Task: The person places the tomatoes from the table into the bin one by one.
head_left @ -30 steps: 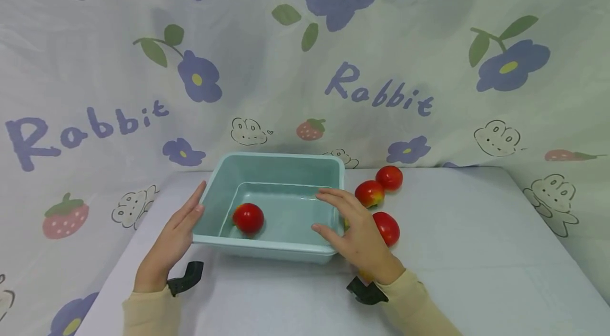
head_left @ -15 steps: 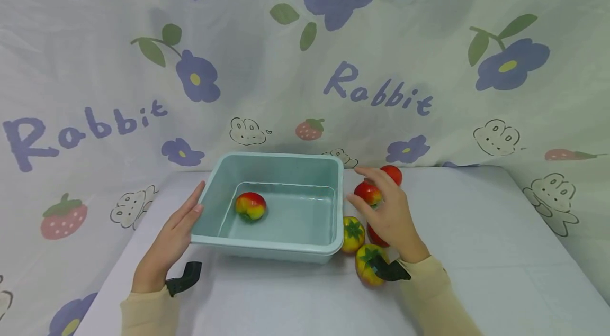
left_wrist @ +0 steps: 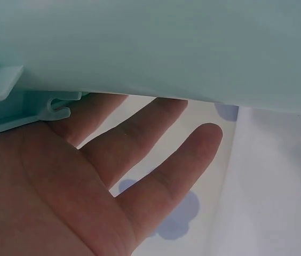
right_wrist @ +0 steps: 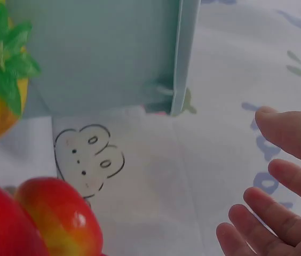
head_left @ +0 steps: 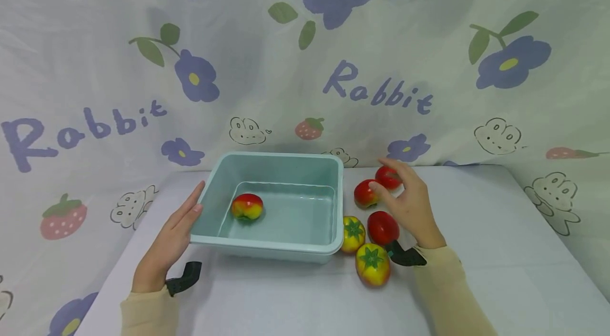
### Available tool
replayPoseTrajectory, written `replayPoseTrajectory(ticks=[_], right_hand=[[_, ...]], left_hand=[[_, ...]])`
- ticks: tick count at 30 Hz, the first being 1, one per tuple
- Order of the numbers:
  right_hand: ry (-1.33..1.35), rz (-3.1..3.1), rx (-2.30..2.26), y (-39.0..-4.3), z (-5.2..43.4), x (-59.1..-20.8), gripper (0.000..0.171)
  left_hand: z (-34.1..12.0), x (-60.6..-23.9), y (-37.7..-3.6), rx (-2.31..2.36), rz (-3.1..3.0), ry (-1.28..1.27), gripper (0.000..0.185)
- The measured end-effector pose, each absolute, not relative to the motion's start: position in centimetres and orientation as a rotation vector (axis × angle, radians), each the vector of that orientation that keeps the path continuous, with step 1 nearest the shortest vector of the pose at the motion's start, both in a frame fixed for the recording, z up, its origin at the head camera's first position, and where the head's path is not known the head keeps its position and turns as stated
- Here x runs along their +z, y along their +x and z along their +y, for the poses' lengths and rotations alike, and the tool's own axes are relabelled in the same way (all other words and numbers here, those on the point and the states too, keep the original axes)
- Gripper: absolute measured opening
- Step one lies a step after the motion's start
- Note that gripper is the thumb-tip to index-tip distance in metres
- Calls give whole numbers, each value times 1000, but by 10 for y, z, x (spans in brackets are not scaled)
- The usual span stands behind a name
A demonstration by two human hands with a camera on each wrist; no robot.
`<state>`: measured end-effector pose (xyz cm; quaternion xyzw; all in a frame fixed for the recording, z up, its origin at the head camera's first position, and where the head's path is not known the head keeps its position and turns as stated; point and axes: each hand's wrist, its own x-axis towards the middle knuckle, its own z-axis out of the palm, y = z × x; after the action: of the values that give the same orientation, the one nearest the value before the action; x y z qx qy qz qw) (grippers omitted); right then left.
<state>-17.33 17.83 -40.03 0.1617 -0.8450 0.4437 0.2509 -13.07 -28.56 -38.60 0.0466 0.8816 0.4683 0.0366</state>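
Note:
A pale blue-green plastic bin point(head_left: 267, 246) stands on the table, with one red-and-yellow tomato-like fruit point(head_left: 247, 207) lying inside toward the left. My left hand point(head_left: 167, 241) rests with extended fingers along the bin's left side; in the left wrist view the fingers point(left_wrist: 166, 181) reach under its edge. My right hand point(head_left: 412, 206) is right of the bin, thumb and fingers spread and holding nothing. It is nearest two red fruits, one in front point(head_left: 364, 194) and one behind point(head_left: 388, 178), the latter partly covered by its fingers.
Close to the bin's right side lie a red fruit point(head_left: 383, 228) and two yellowish ones with green star-shaped tops, one against the bin point(head_left: 353, 234), one nearer the front point(head_left: 373, 266). A printed cloth point(head_left: 267, 71) hangs behind the white table point(head_left: 476, 251).
My right hand has moved from over the bin's right rim out to the back fruits. The fruit inside the bin has rolled over and shifted slightly. My left hand has stayed at the bin.

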Motion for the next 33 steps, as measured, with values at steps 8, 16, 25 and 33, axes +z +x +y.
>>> replayPoseTrajectory(ticks=[8, 16, 25, 33], right_hand=[[379, -2316, 1233, -190, 195, -413, 54], [375, -2374, 1299, -207, 216, -429, 58], [313, -2548, 1417, -219, 230, -449, 64], [239, -2696, 1439, -226, 236, -461, 75]], left_hand=[[-286, -385, -131, 1424, 2715, 126, 55], [-284, -383, -130, 1432, 2708, 121, 56], [-284, -382, -131, 1449, 2703, 145, 56], [-284, -381, -131, 1469, 2699, 166, 57]])
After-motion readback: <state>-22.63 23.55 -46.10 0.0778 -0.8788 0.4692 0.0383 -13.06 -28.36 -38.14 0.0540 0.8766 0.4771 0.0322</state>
